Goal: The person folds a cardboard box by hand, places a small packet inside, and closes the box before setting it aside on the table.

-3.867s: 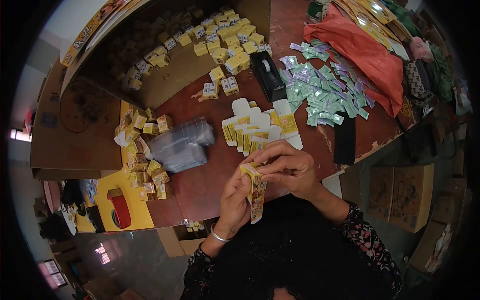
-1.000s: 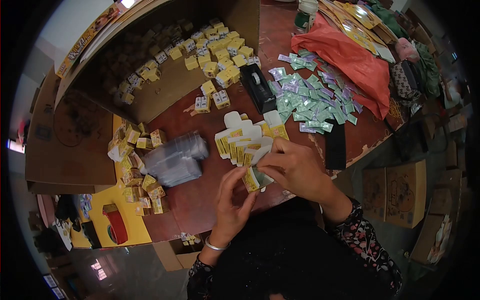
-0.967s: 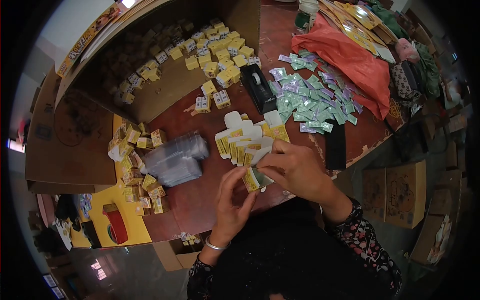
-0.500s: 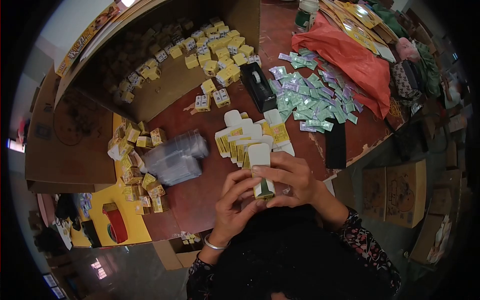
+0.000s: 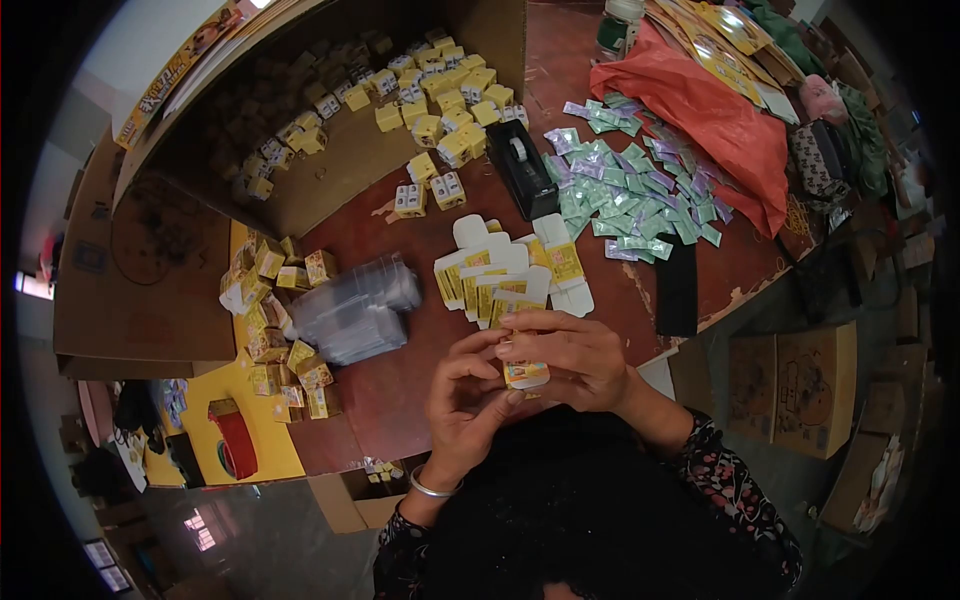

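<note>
Yellow carton [image 5: 526, 374], partly covered, is pinched by the right hand [image 5: 582, 364] and, as far as shows, the left hand [image 5: 464, 394]; flat cartons [image 5: 505, 262] lie on the table [image 5: 390, 425] at its twelve o'clock, clear plastic packaging [image 5: 352, 312] at ten.

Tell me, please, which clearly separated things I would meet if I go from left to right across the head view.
Red roll → clear plastic pile → small yellow box between left hand and right hand → black strip → patterned pouch.
</note>
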`<state>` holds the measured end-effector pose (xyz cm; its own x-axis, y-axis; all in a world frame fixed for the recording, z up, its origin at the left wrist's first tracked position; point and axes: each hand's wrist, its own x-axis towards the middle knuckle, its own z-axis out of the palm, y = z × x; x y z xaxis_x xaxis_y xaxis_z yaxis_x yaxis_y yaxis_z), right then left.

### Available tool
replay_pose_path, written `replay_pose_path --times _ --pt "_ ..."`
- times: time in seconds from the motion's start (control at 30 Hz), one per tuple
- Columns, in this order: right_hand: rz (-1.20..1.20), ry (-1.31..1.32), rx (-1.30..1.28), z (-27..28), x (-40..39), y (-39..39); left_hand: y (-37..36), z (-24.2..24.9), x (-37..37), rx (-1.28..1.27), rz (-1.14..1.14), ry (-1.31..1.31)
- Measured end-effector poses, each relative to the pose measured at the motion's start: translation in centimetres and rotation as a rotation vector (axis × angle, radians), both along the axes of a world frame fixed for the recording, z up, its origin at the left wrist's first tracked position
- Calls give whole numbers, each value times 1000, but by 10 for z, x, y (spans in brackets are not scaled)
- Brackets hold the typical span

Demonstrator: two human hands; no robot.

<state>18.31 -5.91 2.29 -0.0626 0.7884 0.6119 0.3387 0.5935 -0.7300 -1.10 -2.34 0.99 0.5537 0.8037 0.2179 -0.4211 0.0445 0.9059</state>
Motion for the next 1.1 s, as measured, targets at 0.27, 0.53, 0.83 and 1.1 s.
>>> replay_pose_path --times 0.27,0.53,0.83,1.1 --pt "54 134 -178 8 -5 1 1 4 -3 14 52 72" --pt "-2 260 -272 5 -8 1 1 8 1 -26 62 183" --pt "-60 431 -334 -4 -15 -1 4 9 -2 -95 27 233" --pt "-80 315 -367 -1 -11 0 4 10 0 -125 17 261"
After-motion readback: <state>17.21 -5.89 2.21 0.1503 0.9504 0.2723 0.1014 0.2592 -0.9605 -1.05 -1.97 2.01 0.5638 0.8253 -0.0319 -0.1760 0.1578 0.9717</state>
